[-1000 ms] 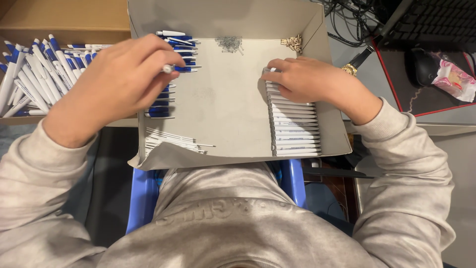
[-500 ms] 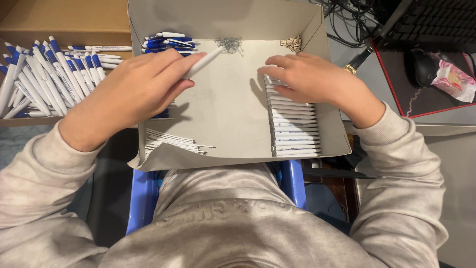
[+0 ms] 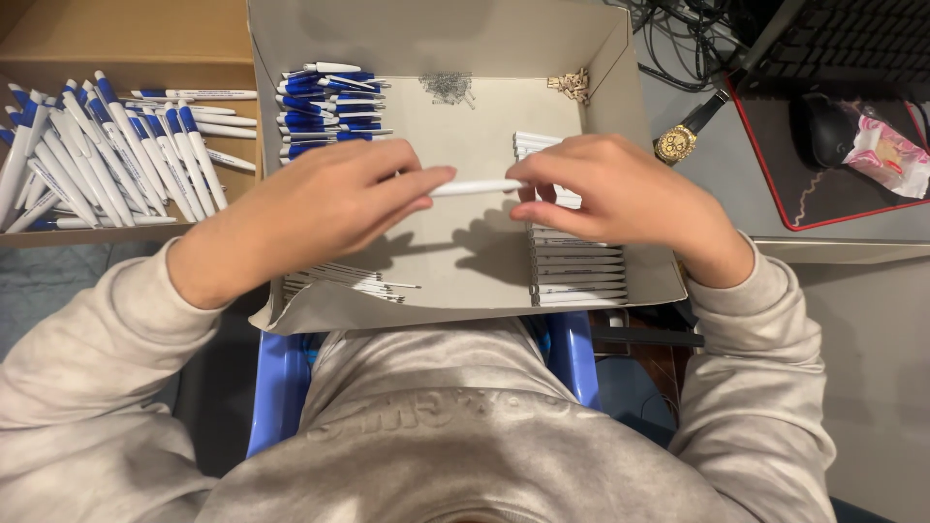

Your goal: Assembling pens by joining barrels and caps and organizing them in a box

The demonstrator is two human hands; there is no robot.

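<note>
A shallow grey cardboard box (image 3: 601,58) rests on my lap. Above its middle, my left hand (image 3: 329,208) and my right hand (image 3: 620,199) hold the two ends of one white pen barrel (image 3: 477,187), level. Inside the box lie a stack of blue pen parts (image 3: 329,107) at the back left, a row of white pen barrels (image 3: 576,276) along the right wall, thin refills (image 3: 354,281) at the front left, a small heap of metal springs (image 3: 448,87) at the back, and tiny tan parts (image 3: 572,85).
A brown cardboard tray (image 3: 136,44) to the left holds several finished white-and-blue pens (image 3: 107,160). To the right are a gold wristwatch (image 3: 676,143), a black mouse (image 3: 823,131) on a red-edged mat, a pink wrapped snack (image 3: 886,155), a keyboard and cables. A blue stool (image 3: 281,383) shows under the box.
My left hand left the blue parts at the back left and carried a white piece to the box's middle. My right hand lifted from the row of barrels and met it.
</note>
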